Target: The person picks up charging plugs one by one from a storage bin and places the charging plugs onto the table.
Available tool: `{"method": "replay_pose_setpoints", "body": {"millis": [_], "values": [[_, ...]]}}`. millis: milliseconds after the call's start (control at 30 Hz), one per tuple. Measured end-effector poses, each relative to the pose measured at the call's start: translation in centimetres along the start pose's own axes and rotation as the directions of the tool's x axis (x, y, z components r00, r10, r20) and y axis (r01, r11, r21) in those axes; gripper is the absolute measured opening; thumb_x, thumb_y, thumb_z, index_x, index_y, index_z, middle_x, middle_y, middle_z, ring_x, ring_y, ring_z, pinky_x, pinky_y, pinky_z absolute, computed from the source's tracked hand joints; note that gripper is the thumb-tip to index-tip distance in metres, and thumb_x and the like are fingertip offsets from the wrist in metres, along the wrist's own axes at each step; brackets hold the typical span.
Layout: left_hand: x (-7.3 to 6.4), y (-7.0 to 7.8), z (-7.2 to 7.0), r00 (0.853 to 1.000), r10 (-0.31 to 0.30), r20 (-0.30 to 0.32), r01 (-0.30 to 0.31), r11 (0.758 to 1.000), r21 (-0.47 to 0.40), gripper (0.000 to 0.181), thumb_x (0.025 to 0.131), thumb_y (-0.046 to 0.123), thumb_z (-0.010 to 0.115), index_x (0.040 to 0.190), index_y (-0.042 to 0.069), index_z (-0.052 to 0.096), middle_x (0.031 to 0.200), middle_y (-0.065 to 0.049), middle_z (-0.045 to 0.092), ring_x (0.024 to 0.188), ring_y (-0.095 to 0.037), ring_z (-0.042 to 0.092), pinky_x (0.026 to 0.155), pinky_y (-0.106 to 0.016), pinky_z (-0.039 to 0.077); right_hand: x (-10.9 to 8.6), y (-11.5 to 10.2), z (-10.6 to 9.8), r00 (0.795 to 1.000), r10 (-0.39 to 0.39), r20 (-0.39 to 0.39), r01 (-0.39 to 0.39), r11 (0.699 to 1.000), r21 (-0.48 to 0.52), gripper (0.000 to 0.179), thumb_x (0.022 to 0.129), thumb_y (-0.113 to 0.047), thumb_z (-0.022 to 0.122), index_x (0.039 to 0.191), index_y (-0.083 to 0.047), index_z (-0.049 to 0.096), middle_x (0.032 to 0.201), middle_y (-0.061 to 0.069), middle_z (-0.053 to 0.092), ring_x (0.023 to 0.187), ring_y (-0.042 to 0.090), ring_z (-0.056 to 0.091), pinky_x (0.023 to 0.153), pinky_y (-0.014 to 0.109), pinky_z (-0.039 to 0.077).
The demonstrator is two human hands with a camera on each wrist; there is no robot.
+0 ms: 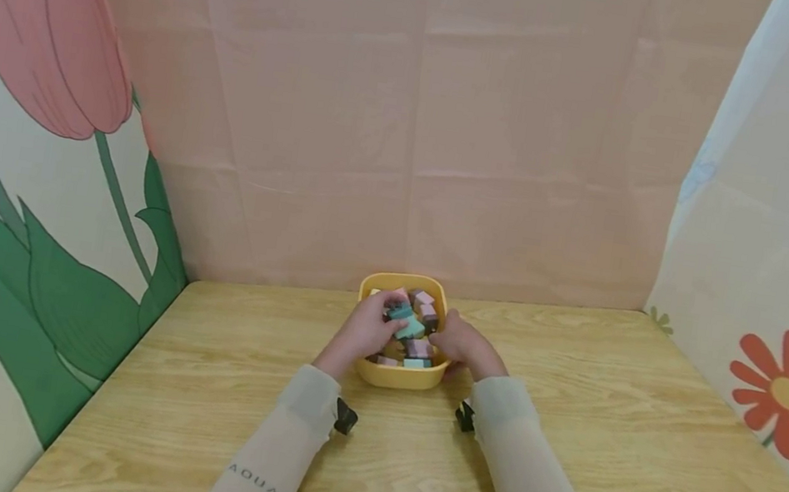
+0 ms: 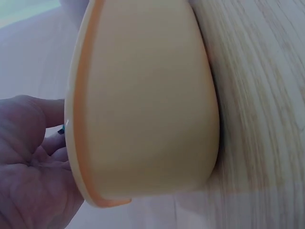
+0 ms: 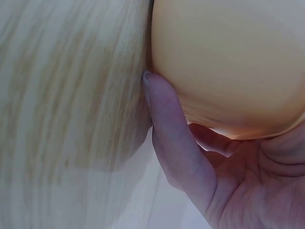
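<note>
A yellow plastic bin (image 1: 397,377) stands on the table, holding several small blocks in pink, purple, brown and teal. My left hand (image 1: 366,328) reaches over its left rim and pinches a teal block (image 1: 408,324) between thumb and fingers. In the left wrist view the bin wall (image 2: 143,100) hides most of that hand's fingers (image 2: 55,142). On the other side, my right hand (image 1: 465,345) holds the bin by its right side. The right wrist view shows its thumb (image 3: 167,107) lying against the outer wall (image 3: 228,57), low by the table.
The wood-grain table (image 1: 229,399) runs back to a pink cloth wall (image 1: 428,116). A tulip-print panel (image 1: 34,170) borders the left side, and a flower-print panel (image 1: 774,291) the right. Small black devices (image 1: 344,416) sit at both wrists.
</note>
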State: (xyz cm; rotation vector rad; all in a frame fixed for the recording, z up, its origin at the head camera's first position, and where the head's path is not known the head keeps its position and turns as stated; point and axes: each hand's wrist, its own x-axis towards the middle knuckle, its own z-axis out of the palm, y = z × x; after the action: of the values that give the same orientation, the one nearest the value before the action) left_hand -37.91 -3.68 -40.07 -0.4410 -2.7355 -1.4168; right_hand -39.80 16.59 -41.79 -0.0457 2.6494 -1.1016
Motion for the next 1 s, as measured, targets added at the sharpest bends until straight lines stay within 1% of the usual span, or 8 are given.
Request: {"method": "replay_pose_setpoints", "body": {"millis": [167, 233, 400, 500, 600, 767, 900, 1000], "values": [[0.0, -0.3, -0.7, 1.0, 0.003, -0.027, -0.004, 0.999, -0.04, 0.037, 0.106, 0.017, 0.071, 0.141, 0.01, 0.062, 0.143, -0.013, 0.067, 0.105, -0.021, 0.066, 0.086, -0.034, 0.059, 0.1, 0.1, 0.1, 1.0, 0.012, 0.002, -0.012, 1.0, 0.001, 0.072, 0.108, -0.013, 0.053, 0.165, 0.01, 0.014, 0.156, 0.034, 0.044, 0.11, 0.039, 0.071, 0.066, 0.039, 0.067], [0.1, -0.5, -1.1, 0.999, 0.008, -0.033, -0.01, 0.997, -0.078, 0.036, 0.106, 0.015, 0.071, 0.14, 0.008, 0.061, 0.143, -0.015, 0.067, 0.103, -0.022, 0.067, 0.082, -0.033, 0.06, 0.1, 0.0, 0.1, 1.0, 0.01, 0.003, -0.01, 1.0, 0.005, 0.072, 0.108, -0.013, 0.053, 0.164, 0.01, 0.015, 0.154, 0.035, 0.045, 0.108, 0.038, 0.071, 0.066, 0.039, 0.067], [0.1, -0.8, -2.6, 0.998, -0.012, -0.056, 0.003, 0.989, -0.149, 0.035, 0.105, 0.013, 0.071, 0.138, 0.008, 0.061, 0.145, -0.016, 0.065, 0.11, -0.026, 0.068, 0.083, -0.032, 0.062, -0.1, 0.0, 0.0, 1.0, 0.007, 0.002, -0.007, 1.0, 0.012, 0.071, 0.107, -0.012, 0.053, 0.164, 0.011, 0.016, 0.152, 0.035, 0.046, 0.104, 0.037, 0.072, 0.066, 0.04, 0.067], [0.0, -1.1, -3.5, 0.997, -0.021, -0.077, 0.008, 0.987, -0.161, 0.036, 0.105, 0.012, 0.071, 0.14, 0.007, 0.062, 0.147, -0.017, 0.065, 0.114, -0.03, 0.068, 0.086, -0.034, 0.063, -0.2, 0.0, 0.0, 1.0, 0.007, 0.001, -0.007, 1.0, 0.012, 0.071, 0.108, -0.012, 0.053, 0.164, 0.01, 0.015, 0.153, 0.034, 0.045, 0.106, 0.037, 0.071, 0.067, 0.04, 0.067], [0.0, -1.7, -4.7, 0.995, -0.02, -0.094, 0.003, 0.985, -0.173, 0.037, 0.105, 0.01, 0.071, 0.14, 0.005, 0.063, 0.146, -0.019, 0.065, 0.115, -0.031, 0.068, 0.091, -0.036, 0.064, -0.2, 0.1, 0.0, 1.0, 0.011, 0.003, -0.011, 1.0, 0.01, 0.07, 0.108, -0.013, 0.053, 0.164, 0.01, 0.017, 0.153, 0.033, 0.046, 0.108, 0.036, 0.07, 0.068, 0.04, 0.067], [-0.4, -3.1, -6.8, 0.992, -0.019, -0.121, -0.005, 0.981, -0.194, 0.039, 0.104, 0.006, 0.07, 0.142, 0.0, 0.062, 0.144, -0.023, 0.064, 0.113, -0.033, 0.07, 0.095, -0.042, 0.065, 0.0, 0.2, 0.2, 1.0, 0.012, 0.003, -0.012, 1.0, 0.011, 0.07, 0.107, -0.013, 0.054, 0.163, 0.009, 0.019, 0.153, 0.033, 0.046, 0.105, 0.036, 0.071, 0.067, 0.04, 0.067], [-0.6, -4.3, -8.2, 0.988, -0.032, -0.151, 0.002, 0.982, -0.189, 0.04, 0.103, 0.004, 0.07, 0.142, -0.003, 0.063, 0.144, -0.026, 0.064, 0.112, -0.033, 0.071, 0.092, -0.039, 0.065, 0.1, 0.4, 0.1, 1.0, 0.007, -0.002, -0.007, 1.0, 0.007, 0.071, 0.107, -0.013, 0.054, 0.163, 0.01, 0.018, 0.153, 0.033, 0.045, 0.105, 0.035, 0.07, 0.067, 0.04, 0.067], [-0.6, -5.0, -8.7, 0.987, -0.054, -0.148, 0.028, 0.985, -0.173, 0.041, 0.103, 0.003, 0.07, 0.143, -0.004, 0.064, 0.144, -0.028, 0.064, 0.112, -0.032, 0.071, 0.088, -0.035, 0.065, 0.1, 0.4, 0.0, 1.0, 0.005, -0.005, -0.005, 1.0, 0.005, 0.071, 0.108, -0.014, 0.053, 0.164, 0.01, 0.017, 0.154, 0.034, 0.045, 0.106, 0.035, 0.07, 0.067, 0.039, 0.067]]}}
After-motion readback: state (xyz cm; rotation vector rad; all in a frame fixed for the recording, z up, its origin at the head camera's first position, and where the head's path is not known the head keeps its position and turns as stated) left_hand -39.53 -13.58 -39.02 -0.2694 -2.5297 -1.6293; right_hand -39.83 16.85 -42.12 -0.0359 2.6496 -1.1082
